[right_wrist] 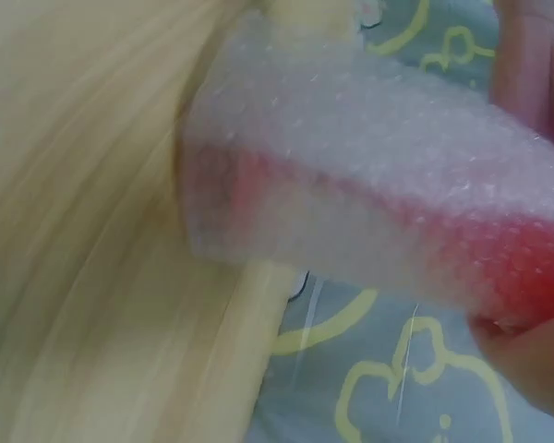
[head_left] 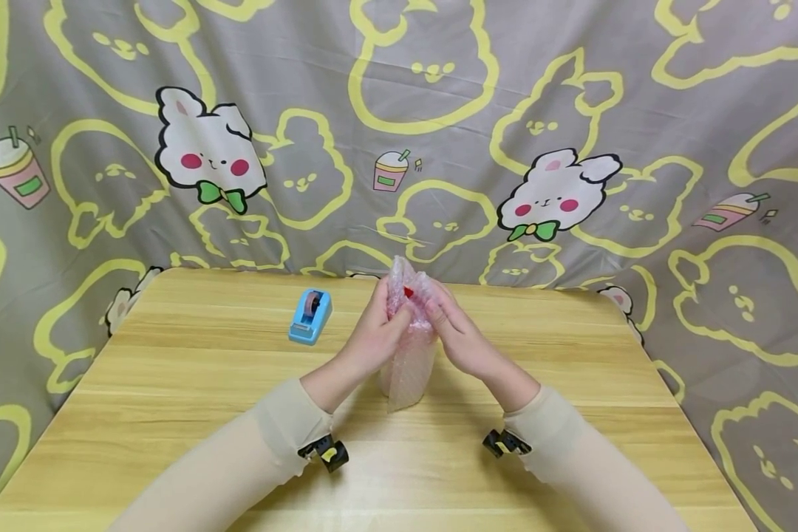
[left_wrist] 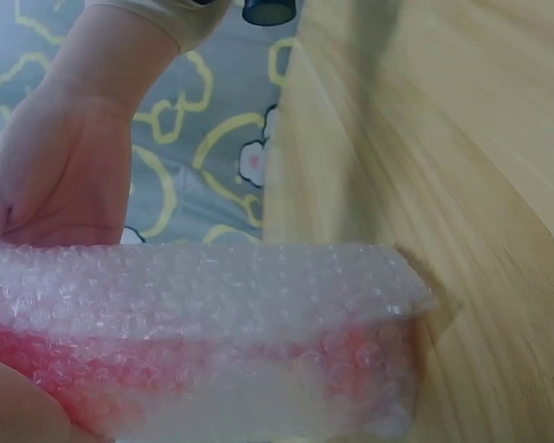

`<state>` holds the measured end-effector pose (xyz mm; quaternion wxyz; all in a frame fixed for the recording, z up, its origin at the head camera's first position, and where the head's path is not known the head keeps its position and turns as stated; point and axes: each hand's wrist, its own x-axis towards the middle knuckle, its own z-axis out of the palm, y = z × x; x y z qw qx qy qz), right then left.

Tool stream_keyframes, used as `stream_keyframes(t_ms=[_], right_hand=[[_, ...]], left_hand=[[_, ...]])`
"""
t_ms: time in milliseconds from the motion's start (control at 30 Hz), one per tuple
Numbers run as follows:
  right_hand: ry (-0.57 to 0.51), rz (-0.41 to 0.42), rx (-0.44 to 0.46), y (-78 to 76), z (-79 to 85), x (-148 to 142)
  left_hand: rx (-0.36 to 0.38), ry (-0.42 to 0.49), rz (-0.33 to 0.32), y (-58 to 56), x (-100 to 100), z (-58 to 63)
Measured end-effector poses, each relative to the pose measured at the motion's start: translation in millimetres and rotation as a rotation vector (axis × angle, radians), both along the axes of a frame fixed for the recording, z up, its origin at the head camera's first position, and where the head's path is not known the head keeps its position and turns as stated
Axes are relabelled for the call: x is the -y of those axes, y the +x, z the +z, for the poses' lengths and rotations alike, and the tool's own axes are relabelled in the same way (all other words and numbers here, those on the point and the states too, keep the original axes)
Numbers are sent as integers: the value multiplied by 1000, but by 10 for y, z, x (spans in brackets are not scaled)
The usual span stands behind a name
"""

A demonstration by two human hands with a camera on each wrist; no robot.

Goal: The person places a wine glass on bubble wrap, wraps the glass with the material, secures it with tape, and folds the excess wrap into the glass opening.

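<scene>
A bundle in clear bubble wrap stands upright on the wooden table. Through the wrap, a red and whitish thing shows; its kind is hidden by the layers. At the top, where the wrap bunches in loose folds, a bit of red peeks out. My left hand grips the upper left side, thumb in front. From the other side my right hand holds the upper right, its thumb also on the near face. In the left wrist view the lower wrap meets the tabletop.
A blue tape dispenser with a roll of tape sits on the table, left of the bundle. Behind the table's far edge hangs a grey curtain printed with yellow outlines and rabbits. Wrist cameras are strapped at both sleeves.
</scene>
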<state>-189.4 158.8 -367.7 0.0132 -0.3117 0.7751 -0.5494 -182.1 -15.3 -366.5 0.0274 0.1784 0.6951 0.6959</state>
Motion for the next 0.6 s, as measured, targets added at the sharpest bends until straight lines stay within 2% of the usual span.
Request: stream_keyframes(t_ms=[100, 233, 400, 600], right_hand=[[42, -39, -99, -12, -39, 3], [68, -67, -167, -32, -80, -5], [80, -79, -192, -43, -91, -25], [107, -110, -197, -38, -74, -50]], left_hand=[[-27, -26, -3, 4, 11, -18], [-60, -67, -36, 2, 37, -43], [-94, -100, -124, -17, 100, -64], [-83, -125, -193, -63, 155, -68]])
